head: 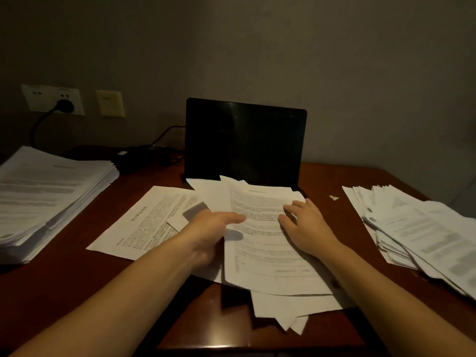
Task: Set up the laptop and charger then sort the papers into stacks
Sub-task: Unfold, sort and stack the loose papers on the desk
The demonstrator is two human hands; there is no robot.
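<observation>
Looking down from the head view, where does the laptop (244,143) stand? asks the first speaker.

At the back of the counter (64,279), lid up and screen dark, answers the second. Its charger (134,155) lies to the left behind it, and a dark plug (65,106) sits in the wall socket (55,100).

And the papers?

A thick stack (46,197) lies squared at the left edge. A fanned pile (425,228) spreads along the right edge. A loose pile (283,302) lies in the middle, reaching up against the laptop's base. A single sheet (144,220) lies flat just left of it.

What are the hands doing?

The left hand (213,228) pinches the left edge of the top sheet (262,243) of the loose pile, thumb over the print, fingers hidden beneath. The right hand (306,225) rests flat on the same sheet's right side, fingers straight and spread, gripping nothing.

Anything else?

A small paper scrap (334,197) lies on bare wood between the laptop and the fanned pile.
</observation>
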